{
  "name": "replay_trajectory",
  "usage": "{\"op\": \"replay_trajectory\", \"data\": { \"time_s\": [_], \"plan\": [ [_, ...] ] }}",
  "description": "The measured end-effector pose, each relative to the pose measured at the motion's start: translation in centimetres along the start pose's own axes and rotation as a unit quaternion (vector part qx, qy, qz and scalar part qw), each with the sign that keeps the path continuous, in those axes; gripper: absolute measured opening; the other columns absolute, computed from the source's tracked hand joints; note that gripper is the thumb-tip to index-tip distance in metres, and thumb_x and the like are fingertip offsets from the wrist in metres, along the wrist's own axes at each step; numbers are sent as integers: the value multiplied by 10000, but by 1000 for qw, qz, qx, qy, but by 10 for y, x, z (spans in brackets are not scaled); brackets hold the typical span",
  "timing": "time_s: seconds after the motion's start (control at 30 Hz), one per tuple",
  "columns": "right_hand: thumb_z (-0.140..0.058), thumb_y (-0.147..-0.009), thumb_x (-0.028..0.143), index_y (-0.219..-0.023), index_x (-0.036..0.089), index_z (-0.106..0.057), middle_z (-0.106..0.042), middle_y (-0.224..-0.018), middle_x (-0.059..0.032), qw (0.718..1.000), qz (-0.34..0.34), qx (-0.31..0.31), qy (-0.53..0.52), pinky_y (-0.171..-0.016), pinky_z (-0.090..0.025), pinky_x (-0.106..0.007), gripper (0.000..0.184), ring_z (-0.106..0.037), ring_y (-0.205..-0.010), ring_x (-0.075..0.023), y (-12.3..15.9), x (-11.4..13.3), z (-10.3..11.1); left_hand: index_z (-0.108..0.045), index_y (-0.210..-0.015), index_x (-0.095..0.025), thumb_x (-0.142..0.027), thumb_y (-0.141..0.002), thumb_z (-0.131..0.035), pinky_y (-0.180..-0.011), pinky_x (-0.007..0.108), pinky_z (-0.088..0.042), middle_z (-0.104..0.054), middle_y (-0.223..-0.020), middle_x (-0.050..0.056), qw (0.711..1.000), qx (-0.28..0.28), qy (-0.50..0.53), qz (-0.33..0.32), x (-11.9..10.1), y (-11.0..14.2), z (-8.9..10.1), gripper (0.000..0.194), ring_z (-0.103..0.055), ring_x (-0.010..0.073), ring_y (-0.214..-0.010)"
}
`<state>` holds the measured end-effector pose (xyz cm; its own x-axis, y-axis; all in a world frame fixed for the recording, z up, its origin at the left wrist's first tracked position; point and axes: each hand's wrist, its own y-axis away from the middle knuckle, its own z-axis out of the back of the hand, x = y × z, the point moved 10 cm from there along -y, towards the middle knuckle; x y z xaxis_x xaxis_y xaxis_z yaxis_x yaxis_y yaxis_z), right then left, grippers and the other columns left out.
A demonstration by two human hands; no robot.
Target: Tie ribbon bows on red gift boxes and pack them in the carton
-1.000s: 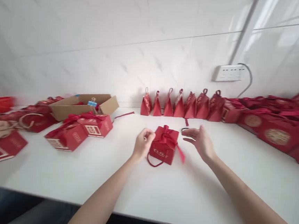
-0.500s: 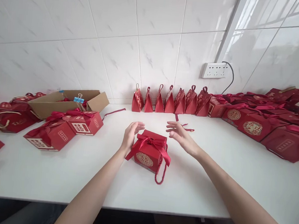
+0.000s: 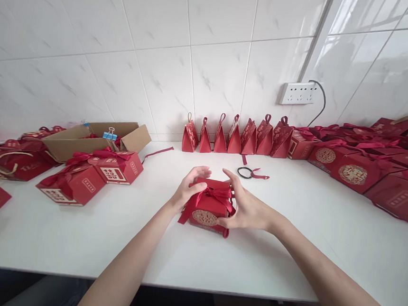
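Observation:
A small red gift box (image 3: 207, 210) with a red ribbon bow on top and a gold round emblem on its front stands on the white table (image 3: 215, 263). My left hand (image 3: 188, 189) cups its left side, fingers curled over the top edge. My right hand (image 3: 247, 207) presses against its right side, fingers wrapped toward the bow. Both hands grip the box between them.
A row of red triangular pouches (image 3: 236, 136) lines the wall. More red boxes (image 3: 363, 171) crowd the right. Two bowed red boxes (image 3: 91, 176) and an open cardboard box (image 3: 94, 138) sit left. A black loop with ribbon (image 3: 250, 173) lies behind the box. A socket strip (image 3: 298, 93) hangs on the tiles.
My hands, apart and open beside the box before, have closed in on both its sides. The box's cord handle, earlier trailing in front, is now tucked near my right hand.

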<state>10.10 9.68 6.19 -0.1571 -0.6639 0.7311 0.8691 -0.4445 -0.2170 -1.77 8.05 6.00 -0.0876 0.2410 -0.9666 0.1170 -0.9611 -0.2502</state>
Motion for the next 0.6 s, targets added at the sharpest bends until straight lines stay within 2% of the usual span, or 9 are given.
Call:
{"op": "replay_trajectory", "data": {
  "time_s": [0.07, 0.13, 0.23, 0.33, 0.5, 0.6],
  "plan": [
    [-709, -638, 259, -1408, 153, -63, -540, -1049, -132, 993, 75, -63, 60, -775, -516, -450, 1011, -583, -911, -265, -1, 9, 10, -528, -1098, -210, -412, -701, -657, -887, 334, -441, -515, -1217, 78, 1000, -3, 0, 4, 0, 1, 0, 463, -519, 233, -1083],
    [-682, -631, 221, -1404, 158, -79, -511, -1079, -146, 974, 158, -114, 117, -754, -519, -448, 983, -561, -953, -286, 2, 19, 14, -516, -1089, -211, -390, -699, -670, -820, 304, -466, -511, -1205, 69, 1000, -2, 4, 4, 0, 2, -1, 456, -552, 205, -997],
    [-647, -628, 164, -1420, 187, -48, -447, -1181, -178, 944, 239, -159, 161, -735, -529, -436, 993, -522, -1052, -316, 7, 25, 16, -487, -1133, -218, -359, -682, -695, -832, 286, -469, -493, -1237, 65, 1000, -7, -2, -18, -2, 2, -1, 516, -547, 198, -1016],
    [-643, -610, 123, -1428, 203, -43, -401, -1246, -187, 946, 231, -159, 162, -741, -538, -431, 1018, -525, -1065, -314, 5, 17, 19, -455, -1203, -227, -332, -679, -705, -921, 291, -438, -442, -1328, 71, 999, -14, -26, -34, -3, 1, 1, 591, -504, 215, -1126],
    [-644, -628, 124, -1440, 222, -23, -398, -1258, -164, 963, 182, -145, 134, -827, -530, -472, 1028, -543, -1051, -293, -1, 1, 25, -386, -1309, -278, -291, -722, -653, -977, 305, -407, -401, -1394, 54, 1000, -9, -27, 0, 3, 0, -1, 645, -480, 215, -1188],
    [-648, -633, 141, -1437, 224, -41, -367, -1297, -179, 963, 166, -151, 148, -810, -536, -471, 1010, -512, -1101, -317, -2, -3, 27, -337, -1353, -301, -242, -716, -643, -1005, 298, -386, -391, -1405, 44, 999, -10, -32, -3, 2, 1, -2, 710, -457, 201, -1224]
  ]
}}
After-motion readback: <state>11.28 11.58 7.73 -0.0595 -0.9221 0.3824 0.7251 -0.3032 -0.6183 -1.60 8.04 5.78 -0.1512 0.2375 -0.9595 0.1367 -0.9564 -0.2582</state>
